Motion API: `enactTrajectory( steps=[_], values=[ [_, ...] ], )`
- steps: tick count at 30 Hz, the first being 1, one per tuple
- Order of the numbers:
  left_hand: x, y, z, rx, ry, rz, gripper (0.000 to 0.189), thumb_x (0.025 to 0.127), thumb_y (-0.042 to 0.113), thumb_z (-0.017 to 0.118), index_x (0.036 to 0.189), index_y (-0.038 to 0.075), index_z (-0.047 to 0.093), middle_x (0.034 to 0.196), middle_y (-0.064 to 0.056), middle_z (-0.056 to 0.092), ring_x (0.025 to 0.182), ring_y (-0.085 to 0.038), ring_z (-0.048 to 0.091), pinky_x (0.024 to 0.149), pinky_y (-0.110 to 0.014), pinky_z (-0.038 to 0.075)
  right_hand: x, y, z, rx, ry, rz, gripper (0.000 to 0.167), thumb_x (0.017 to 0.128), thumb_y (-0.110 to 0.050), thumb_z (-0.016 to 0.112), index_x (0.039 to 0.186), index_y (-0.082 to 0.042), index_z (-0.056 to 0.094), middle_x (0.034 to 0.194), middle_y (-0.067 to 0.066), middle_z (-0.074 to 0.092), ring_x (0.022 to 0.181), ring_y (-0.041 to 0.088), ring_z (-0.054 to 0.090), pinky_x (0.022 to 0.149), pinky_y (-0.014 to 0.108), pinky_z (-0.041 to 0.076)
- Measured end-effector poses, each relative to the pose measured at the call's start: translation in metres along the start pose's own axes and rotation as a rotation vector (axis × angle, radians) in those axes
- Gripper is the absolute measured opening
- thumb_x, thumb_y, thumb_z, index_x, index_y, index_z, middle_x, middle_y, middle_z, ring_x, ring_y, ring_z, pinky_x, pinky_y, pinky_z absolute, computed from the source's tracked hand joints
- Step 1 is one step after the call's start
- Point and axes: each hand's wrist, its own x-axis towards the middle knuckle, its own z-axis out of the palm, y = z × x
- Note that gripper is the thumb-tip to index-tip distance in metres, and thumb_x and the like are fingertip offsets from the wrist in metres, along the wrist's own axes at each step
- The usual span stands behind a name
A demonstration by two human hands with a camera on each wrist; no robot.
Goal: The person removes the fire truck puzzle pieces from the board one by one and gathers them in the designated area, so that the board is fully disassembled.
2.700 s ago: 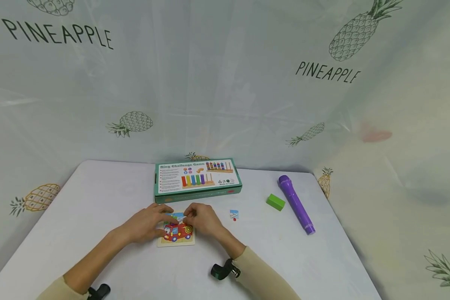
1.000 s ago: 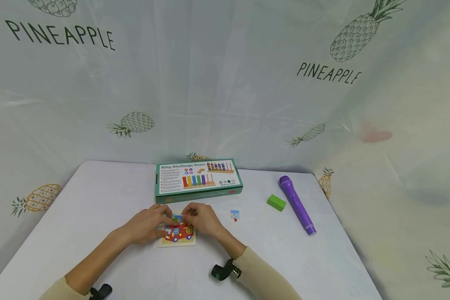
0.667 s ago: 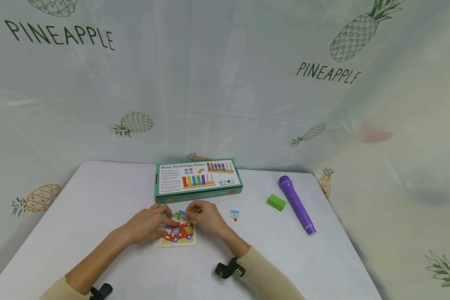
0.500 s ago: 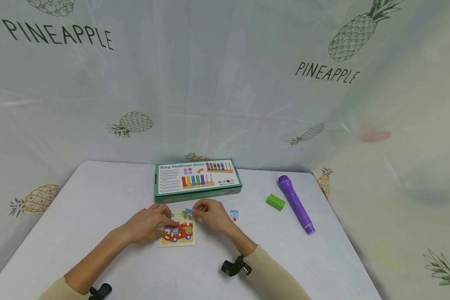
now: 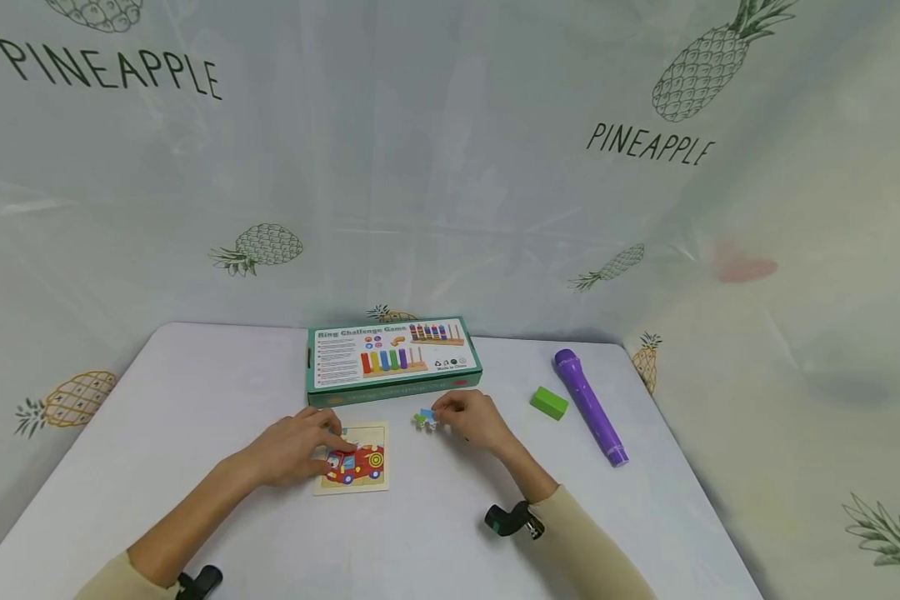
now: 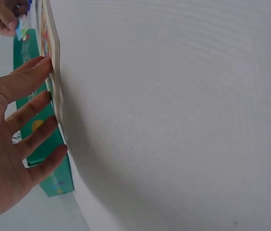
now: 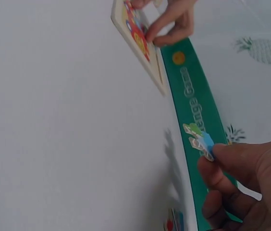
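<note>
A square wooden puzzle board (image 5: 351, 492) with a red truck picture lies on the table; its upper right part shows bare wood. My left hand (image 5: 292, 450) rests on the board's left side, fingers spread and fairly straight, hiding part of the picture. To the right, my right hand (image 5: 476, 421) pinches a blue and green puzzle piece (image 7: 201, 139) between thumb and fingers, held above the table and apart from the board. Another puzzle piece (image 7: 174, 220) shows at the lower edge of the right wrist view; in the head view my right hand covers most of it.
A green Ring Challenge Game box (image 5: 393, 358) lies behind the board. Right of my right hand are a green block (image 5: 549, 402) and a purple microphone-shaped stick (image 5: 591, 407). A pineapple-print curtain (image 5: 435, 167) hangs behind the white table (image 5: 270, 542).
My right hand has lifted the blue and green puzzle piece off the board and carried it to the right, baring wood there. My left hand has stayed on the board.
</note>
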Motion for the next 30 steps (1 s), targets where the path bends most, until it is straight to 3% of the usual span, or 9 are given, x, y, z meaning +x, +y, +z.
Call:
enactTrajectory(
  steps=[4,12,30],
  values=[
    [0.000,0.000,0.000,-0.006,0.004,0.002,0.040,0.080,0.028,0.084,0.118,0.035,0.076,0.113,0.005,0.059,0.106,-0.021,0.052,0.079,-0.046,0.050,0.001,0.008,-0.009,-0.017,-0.011,0.024,0.011,0.097,-0.024,0.068,0.099,-0.018,0.077,0.087,-0.004,0.073,0.062,0.010,0.057,0.054,0.028,0.047],
    [-0.002,0.001,-0.002,-0.012,0.009,-0.002,0.039,0.080,0.028,0.084,0.118,0.035,0.076,0.114,0.004,0.060,0.105,-0.021,0.053,0.078,-0.046,0.050,0.006,0.014,-0.013,-0.063,-0.068,0.075,0.007,0.093,-0.022,0.071,0.092,-0.019,0.078,0.081,-0.008,0.071,0.070,0.012,0.059,0.062,0.029,0.049],
    [-0.002,-0.001,0.000,-0.003,0.017,0.009,0.041,0.080,0.028,0.085,0.119,0.036,0.075,0.114,0.004,0.060,0.105,-0.022,0.053,0.077,-0.046,0.051,0.007,0.022,-0.012,-0.121,-0.070,0.055,0.007,0.092,-0.019,0.073,0.092,-0.016,0.079,0.080,-0.009,0.071,0.070,0.009,0.059,0.062,0.027,0.049]
  ],
)
